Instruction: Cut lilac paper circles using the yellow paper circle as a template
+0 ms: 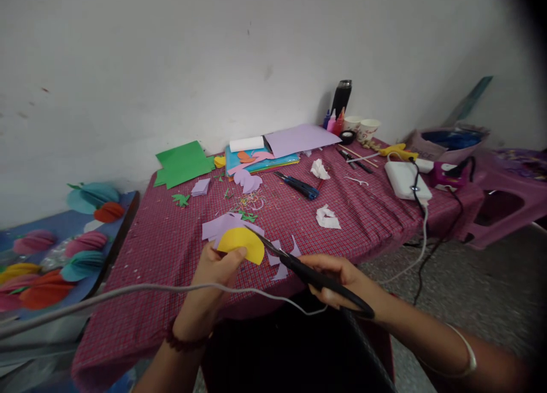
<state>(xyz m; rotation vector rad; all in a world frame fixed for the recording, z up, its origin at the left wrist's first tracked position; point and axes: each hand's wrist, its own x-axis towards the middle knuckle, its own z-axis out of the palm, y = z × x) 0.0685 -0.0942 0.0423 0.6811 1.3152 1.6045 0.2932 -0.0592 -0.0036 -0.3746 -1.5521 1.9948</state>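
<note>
My left hand [221,263] pinches a yellow paper piece [244,242] with a rounded edge, thumb on top. In my right hand [337,276] are black-handled scissors [318,278], their blades pointing left toward the yellow paper's upper right edge. Whether the blades touch the paper, I cannot tell. Behind the yellow piece lies purple paper [213,228], and purple offcuts [294,246] are scattered beside the scissor blades. A blue and black utility knife [301,187] rests farther back on the table.
On the checked tablecloth [171,250] lie green sheets [183,164], a large purple sheet [301,139] and crumpled tissues [327,217]. A white power bank [407,180] with cables sits right. A grey cable [171,287] crosses in front of my left wrist. Paper balls [85,239] stand left.
</note>
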